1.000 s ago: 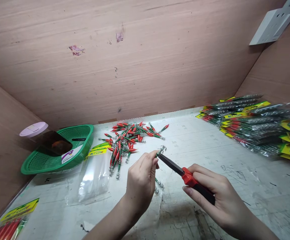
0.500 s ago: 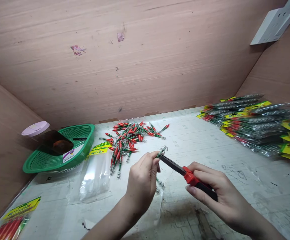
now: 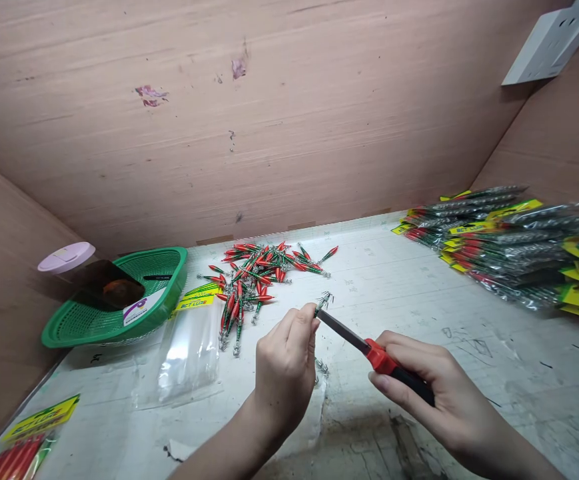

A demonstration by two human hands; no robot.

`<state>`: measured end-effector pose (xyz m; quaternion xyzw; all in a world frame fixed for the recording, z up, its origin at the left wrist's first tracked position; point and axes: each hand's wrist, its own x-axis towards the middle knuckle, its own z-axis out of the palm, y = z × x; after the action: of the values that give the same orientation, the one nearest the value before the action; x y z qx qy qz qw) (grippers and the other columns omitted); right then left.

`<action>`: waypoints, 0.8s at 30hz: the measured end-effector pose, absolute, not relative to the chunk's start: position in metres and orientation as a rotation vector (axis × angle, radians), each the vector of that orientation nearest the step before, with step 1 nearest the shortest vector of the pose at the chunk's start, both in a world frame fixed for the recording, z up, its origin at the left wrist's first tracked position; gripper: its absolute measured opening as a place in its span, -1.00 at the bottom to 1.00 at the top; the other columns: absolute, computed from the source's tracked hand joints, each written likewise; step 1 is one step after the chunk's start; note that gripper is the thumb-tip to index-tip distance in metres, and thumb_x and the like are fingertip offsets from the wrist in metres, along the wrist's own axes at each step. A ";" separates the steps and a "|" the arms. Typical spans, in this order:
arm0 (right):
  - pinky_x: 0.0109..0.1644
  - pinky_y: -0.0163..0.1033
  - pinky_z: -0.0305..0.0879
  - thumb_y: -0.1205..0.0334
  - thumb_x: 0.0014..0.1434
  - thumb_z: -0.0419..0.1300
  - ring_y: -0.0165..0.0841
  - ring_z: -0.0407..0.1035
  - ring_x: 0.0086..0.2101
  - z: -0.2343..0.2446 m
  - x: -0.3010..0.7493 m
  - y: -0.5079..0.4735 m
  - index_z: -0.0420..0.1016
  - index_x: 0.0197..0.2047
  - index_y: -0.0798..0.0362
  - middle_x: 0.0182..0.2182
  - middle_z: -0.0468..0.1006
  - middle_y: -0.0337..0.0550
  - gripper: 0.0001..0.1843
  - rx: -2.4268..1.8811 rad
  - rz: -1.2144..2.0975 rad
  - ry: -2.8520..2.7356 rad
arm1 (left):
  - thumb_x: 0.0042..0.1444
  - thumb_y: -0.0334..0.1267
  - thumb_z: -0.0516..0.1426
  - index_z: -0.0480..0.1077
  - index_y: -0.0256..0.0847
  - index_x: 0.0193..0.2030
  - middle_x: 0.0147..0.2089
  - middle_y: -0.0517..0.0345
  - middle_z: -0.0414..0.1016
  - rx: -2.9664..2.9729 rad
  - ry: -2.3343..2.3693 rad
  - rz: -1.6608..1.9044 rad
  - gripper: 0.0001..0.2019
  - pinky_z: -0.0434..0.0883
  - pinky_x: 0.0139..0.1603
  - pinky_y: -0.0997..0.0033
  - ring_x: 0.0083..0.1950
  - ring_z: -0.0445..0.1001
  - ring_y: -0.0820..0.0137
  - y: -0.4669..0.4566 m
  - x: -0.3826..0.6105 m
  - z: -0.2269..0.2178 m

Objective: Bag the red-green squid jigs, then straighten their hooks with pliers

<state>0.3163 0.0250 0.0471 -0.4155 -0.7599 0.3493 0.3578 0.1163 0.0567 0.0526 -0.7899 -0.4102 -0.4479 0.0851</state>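
My left hand (image 3: pixel 287 353) pinches a fishing lure (image 3: pixel 323 302), its hooked end sticking up past the fingertips and most of its body hidden in the grip. Red-and-black long-nose pliers (image 3: pixel 344 330) are held in my right hand (image 3: pixel 432 387), fingers closed round the handles. The tips of the pliers meet the lure just beneath its hooks. Below my left hand, the hooked ends of other lures (image 3: pixel 322 366) show on the table. A heap of red and green lures (image 3: pixel 254 273) lies beyond my left hand.
A green basket (image 3: pixel 179 293) at left holds a drink cup with a pink lid (image 3: pixel 66 258). Beside it lie clear bags with yellow headers (image 3: pixel 189 347). Packed lures (image 3: pixel 499 247) are piled at right; another pack (image 3: pixel 39 433) lies front left. Wooden panels (image 3: pixel 289 133) enclose the table.
My left hand has rolled slightly, and the lure's hooks have shifted a little. The pliers stay at the lure, nearly still. The view has moved slightly.
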 end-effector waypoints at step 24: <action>-0.30 -0.30 0.26 -0.05 0.18 0.16 -0.30 0.41 -0.29 0.028 0.352 0.057 0.49 -0.42 -0.01 -0.31 0.50 -0.16 -0.69 -1.413 0.386 -1.578 | 0.18 -0.35 0.15 0.56 -0.06 -0.19 -0.19 0.13 0.54 -3.310 -1.325 -0.363 -0.84 0.31 0.00 0.33 -0.09 0.38 0.33 0.125 0.080 0.004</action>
<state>0.3524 0.0570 0.0285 -0.5778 -0.6451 0.1580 0.4744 0.0801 0.1246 0.0044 -0.9012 -0.3608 -0.0987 -0.2191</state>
